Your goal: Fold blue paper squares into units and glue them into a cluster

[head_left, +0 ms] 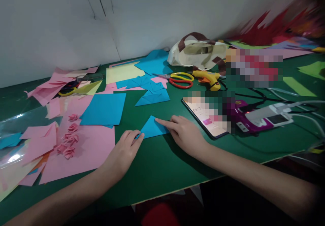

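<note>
A blue paper folded into a triangle (153, 128) lies on the green table between my hands. My left hand (129, 148) pinches its left corner between thumb and fingers. My right hand (185, 133) has its index finger stretched out onto the triangle's upper right edge, with the other fingers curled near the right corner. Just behind it are several folded blue pieces (153, 97). A stack of flat blue squares (104, 109) sits to the left, on pink paper (99, 148).
Small pink paper roses (69, 151) and pink scraps lie at left. Behind are red-and-yellow scissors (180, 80), a yellow glue gun (209, 78) and a white bag (195, 55). A phone (207, 117) and a purple power strip (250, 117) with cables lie right. The table's front edge (177, 192) is near.
</note>
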Tool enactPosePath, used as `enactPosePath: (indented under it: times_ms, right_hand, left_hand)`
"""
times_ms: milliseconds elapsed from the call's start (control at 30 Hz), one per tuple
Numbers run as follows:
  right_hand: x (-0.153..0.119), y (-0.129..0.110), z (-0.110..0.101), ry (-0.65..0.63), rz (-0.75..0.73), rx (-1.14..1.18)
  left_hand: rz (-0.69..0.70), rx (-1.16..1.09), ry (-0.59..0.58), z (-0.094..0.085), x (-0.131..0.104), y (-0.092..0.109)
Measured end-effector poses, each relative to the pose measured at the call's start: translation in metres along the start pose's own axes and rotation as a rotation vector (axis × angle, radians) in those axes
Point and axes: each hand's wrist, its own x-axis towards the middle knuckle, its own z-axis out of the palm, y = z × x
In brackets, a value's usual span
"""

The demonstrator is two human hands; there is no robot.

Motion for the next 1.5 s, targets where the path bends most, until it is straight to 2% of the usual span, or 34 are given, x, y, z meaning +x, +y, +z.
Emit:
enactPosePath:
  times_ms: [267,433,533,700,833,1033,1500]
  right_hand:
    - [0.003,0.0,0.002,-0.022,-0.006,-0.056]
    - [0.002,-0.002,0.004,-0.013,-0.013,-0.11]
    - [0.002,-0.003,0.006,-0.002,-0.02,-0.144]
    - [0.001,-0.005,0.007,0.005,-0.037,-0.196]
    - [0.001,-0.007,0.006,0.006,-0.044,-0.225]
    - [0.002,-0.008,0.004,0.009,-0.07,-0.286]
    - [0.001,-0.005,0.008,0.038,-0.108,-0.256]
  left_hand:
    - [-0.083,-0.132,-0.042,-0.002,0.002,-0.005]
    - [0.014,0.145,-0.062,0.0,0.002,0.005]
    - [0.046,0.224,-0.074,0.0,-0.001,0.017]
    - [0.076,0.462,-0.188,-0.005,-0.007,0.043]
    - [0.057,0.446,-0.176,-0.009,-0.009,0.054]
    - [0.032,0.447,-0.097,-0.009,-0.01,0.057]
    - [-0.079,0.328,-0.136,-0.003,-0.014,0.058]
